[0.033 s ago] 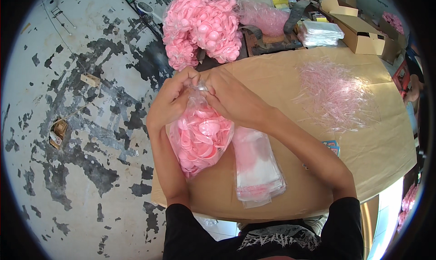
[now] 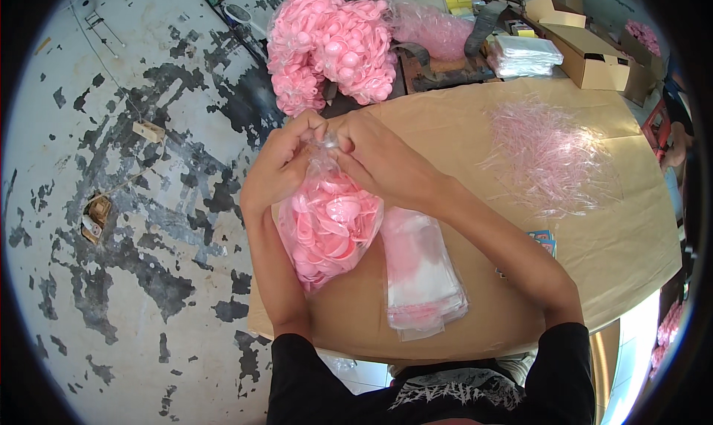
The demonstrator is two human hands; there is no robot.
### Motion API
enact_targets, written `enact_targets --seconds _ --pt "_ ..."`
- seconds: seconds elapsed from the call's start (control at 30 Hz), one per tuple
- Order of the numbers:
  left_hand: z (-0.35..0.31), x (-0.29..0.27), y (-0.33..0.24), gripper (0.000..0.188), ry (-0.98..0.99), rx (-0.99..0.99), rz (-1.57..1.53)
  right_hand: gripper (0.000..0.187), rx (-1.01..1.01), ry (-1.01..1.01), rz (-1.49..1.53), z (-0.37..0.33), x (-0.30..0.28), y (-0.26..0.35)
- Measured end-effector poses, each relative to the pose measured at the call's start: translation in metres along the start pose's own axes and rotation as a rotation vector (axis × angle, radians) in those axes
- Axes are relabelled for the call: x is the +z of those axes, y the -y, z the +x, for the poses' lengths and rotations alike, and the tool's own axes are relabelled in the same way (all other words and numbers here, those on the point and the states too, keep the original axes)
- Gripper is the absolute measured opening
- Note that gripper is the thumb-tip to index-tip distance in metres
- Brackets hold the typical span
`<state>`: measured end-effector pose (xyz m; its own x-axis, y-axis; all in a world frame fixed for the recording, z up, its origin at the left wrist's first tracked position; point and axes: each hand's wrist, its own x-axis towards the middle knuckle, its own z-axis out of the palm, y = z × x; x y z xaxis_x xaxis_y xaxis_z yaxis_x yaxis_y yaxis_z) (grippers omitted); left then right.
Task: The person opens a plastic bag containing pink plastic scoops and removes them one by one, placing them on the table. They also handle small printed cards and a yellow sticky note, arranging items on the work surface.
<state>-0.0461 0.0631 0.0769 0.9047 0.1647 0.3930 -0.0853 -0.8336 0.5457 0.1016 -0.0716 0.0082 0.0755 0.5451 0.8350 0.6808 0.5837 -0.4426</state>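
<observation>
A clear plastic bag full of pink, rounded plastic pieces rests on the brown-covered table, left of the middle. Its gathered neck is pinched between my two hands. My left hand closes on the neck from the left, and my right hand grips it from the right. Part of the twisted plastic shows between the fingers. Just right of the full bag lies a stack of flat clear bags. A loose heap of thin, pinkish clear strips is spread farther right.
Large bags of pink pieces are piled beyond the far edge. Packs of clear plastic and a cardboard box stand at the far right. Small printed cards lie partly behind my right forearm. Another person's hand shows at the right rim.
</observation>
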Motion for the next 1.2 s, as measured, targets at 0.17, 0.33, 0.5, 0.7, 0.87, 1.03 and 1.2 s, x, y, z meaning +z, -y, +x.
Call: enact_targets --seconds 0.17,0.33,0.5,0.7,0.87,1.03,1.2 --pt "-0.001 0.0 0.0 0.027 -0.03 0.048 -0.033 0.02 0.04 -0.033 0.121 0.005 -0.007 0.01" --pt "-0.002 -0.004 -0.005 0.023 -0.012 0.029 -0.028 0.017 -0.025 -0.054 0.157 0.007 -0.009 0.006" --pt "-0.005 -0.008 -0.002 0.019 -0.005 0.015 -0.042 0.013 0.139 0.078 0.233 0.011 -0.019 0.009" --pt "-0.006 -0.009 -0.01 0.019 -0.006 0.008 -0.057 0.023 0.095 0.12 0.244 0.009 -0.022 0.001" --pt "-0.008 -0.016 -0.001 0.019 -0.043 0.005 -0.092 0.035 0.159 0.174 0.145 0.013 -0.033 0.021" --pt "-0.025 -0.043 0.005 0.019 -0.152 -0.036 -0.27 0.034 0.134 0.292 0.082 0.02 -0.056 0.034" --pt "-0.031 -0.053 0.006 0.009 -0.283 -0.146 -0.065 0.018 0.094 0.227 0.011 0.02 -0.065 0.034"
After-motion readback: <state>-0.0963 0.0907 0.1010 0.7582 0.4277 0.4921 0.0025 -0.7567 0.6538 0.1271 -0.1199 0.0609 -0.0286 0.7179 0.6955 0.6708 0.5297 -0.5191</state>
